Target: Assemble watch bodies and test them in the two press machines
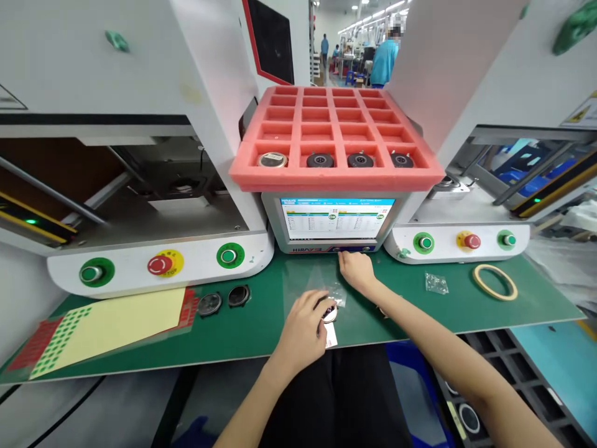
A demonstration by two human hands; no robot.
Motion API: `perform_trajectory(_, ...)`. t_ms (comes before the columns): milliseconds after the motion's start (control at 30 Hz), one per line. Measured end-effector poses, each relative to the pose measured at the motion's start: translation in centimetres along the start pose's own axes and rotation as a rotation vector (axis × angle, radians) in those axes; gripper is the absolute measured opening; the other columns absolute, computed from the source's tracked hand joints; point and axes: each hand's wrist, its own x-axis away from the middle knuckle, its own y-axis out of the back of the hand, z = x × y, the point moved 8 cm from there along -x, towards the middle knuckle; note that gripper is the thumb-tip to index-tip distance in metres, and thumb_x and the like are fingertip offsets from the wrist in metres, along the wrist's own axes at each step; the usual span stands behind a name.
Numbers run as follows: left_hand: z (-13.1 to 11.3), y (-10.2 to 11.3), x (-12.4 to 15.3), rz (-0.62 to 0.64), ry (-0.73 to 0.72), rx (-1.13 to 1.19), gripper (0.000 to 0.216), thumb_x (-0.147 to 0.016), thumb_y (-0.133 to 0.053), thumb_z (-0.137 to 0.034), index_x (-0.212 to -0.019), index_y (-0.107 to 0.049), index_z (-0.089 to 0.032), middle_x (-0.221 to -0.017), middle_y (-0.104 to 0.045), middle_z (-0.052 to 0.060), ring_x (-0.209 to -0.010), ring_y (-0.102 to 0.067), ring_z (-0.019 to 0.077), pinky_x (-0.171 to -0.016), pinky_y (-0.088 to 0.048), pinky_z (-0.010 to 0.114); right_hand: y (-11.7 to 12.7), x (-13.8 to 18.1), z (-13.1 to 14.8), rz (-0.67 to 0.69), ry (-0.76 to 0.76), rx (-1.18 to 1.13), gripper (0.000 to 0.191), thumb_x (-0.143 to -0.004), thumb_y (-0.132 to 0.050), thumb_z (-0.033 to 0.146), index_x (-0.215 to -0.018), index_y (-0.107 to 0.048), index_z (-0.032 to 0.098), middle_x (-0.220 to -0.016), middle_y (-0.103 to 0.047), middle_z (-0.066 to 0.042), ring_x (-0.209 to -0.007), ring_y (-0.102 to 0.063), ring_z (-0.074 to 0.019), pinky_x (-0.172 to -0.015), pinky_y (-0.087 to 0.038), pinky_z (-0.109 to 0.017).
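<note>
L hand [301,326] comes up from the lower L, forearm angled up & to the R, palm down over the bench [252,339]. Its fingers & thumb are bent round the watch [330,313], gripping it from the L side. Watch is at the R edge of that hand, btwn thumb & fingertips, near the bench's front edge; fingers hide part of it. A small white card [331,336] shows just below the watch, on its near side.

R hand [357,271] reaches in from the lower R, forearm long & slanted up-L, back of hand up. Fingers are curled, tips up at the lower edge of the monitor [333,222], by its buttons; can't tell if they press, or if anything's in the hand. Watch lies nearer the body than the R hand, a bit to its L, apart from it.

Pink tray [338,182] sits above the monitor, w/ 4 round pcs in its front row. Two dark cases [209,304] lie well L of the L hand. Parts bag [436,284] & tape roll [512,290] are off to the R.
</note>
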Motion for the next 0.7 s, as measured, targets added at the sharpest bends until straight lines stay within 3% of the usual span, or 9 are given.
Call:
perform_trajectory(100,1.1,-1.2,0.1,0.145,0.045,0.027,0.048,-0.075,-0.05,-0.001,-0.114,-0.064,-0.025,-0.125,-0.063,0.008,-0.118,-0.054,0.0304,-0.098,-0.049,0.05,-0.9,-0.1,-0.3,0.04,-0.041,0.007,0.027,-0.096,-0.058,0.036,-0.112,-0.062,0.014,-0.111,-0.065,-0.008,-0.096,-0.065,-0.02,-0.085,-0.055,-0.041)
perform_trajectory(200,1.8,-1.9,0.1,0.229,0.073,0.093,0.039,-0.086,-0.049,-0.008,-0.115,-0.065,-0.027,-0.125,-0.063,0.007,-0.118,-0.054,0.0274,-0.099,-0.049,0.047,-1.4,0.1,-0.4,0.055,-0.07,-0.016,0.027,-0.096,-0.058,0.036,-0.113,-0.062,0.015,-0.112,-0.065,-0.008,-0.097,-0.065,-0.0201,-0.086,-0.055,-0.041)
perform_trajectory(400,2.2,-1.1,0.1,0.158,0.201,0.226,0.032,-0.092,-0.054,-0.025,-0.125,-0.059,-0.024,-0.124,-0.065,0.009,-0.116,-0.06,0.0268,-0.099,-0.051,0.045,-0.4,-0.6,0.0,0.011,-0.11,-0.174,0.027,-0.096,-0.057,0.036,-0.112,-0.062,0.015,-0.112,-0.065,-0.008,-0.098,-0.065,-0.02,-0.087,-0.055,-0.041)
perform_trajectory(500,2.1,-0.6,1.6,0.115,0.454,0.595,0.039,-0.096,-0.048,-0.037,-0.129,-0.055,-0.017,-0.123,-0.066,0.014,-0.105,-0.068,0.0254,-0.091,-0.056,0.039,0.8,0.2,0.4,-0.039,-0.091,-0.327,0.026,-0.097,-0.057,0.037,-0.107,-0.064,0.015,-0.107,-0.067,-0.007,-0.093,-0.066,-0.0186,-0.085,-0.055,-0.04)
perform_trajectory(600,0.7,-0.5,4.2,0.045,0.756,1.108,0.044,-0.094,-0.051,-0.046,-0.117,-0.063,-0.011,-0.109,-0.072,0.016,-0.096,-0.071,0.0256,-0.088,-0.057,0.036,2.5,3.8,1.3,-0.087,-0.005,-0.527,0.031,-0.099,-0.051,0.039,-0.088,-0.066,0.014,-0.081,-0.068,-0.002,-0.075,-0.066,-0.0147,-0.075,-0.056,-0.033)
perform_trajectory(700,-1.5,0.6,6.5,-0.086,0.818,1.251,0.038,-0.085,-0.067,-0.046,-0.107,-0.069,-0.014,-0.101,-0.073,0.011,-0.092,-0.071,0.023,-0.085,-0.058,0.03,4.4,10.6,2.5,-0.128,0.111,-0.752,0.045,-0.101,-0.039,0.042,-0.072,-0.063,0.017,-0.06,-0.062,0.0,-0.057,-0.062,-0.014,-0.059,-0.053,-0.026)
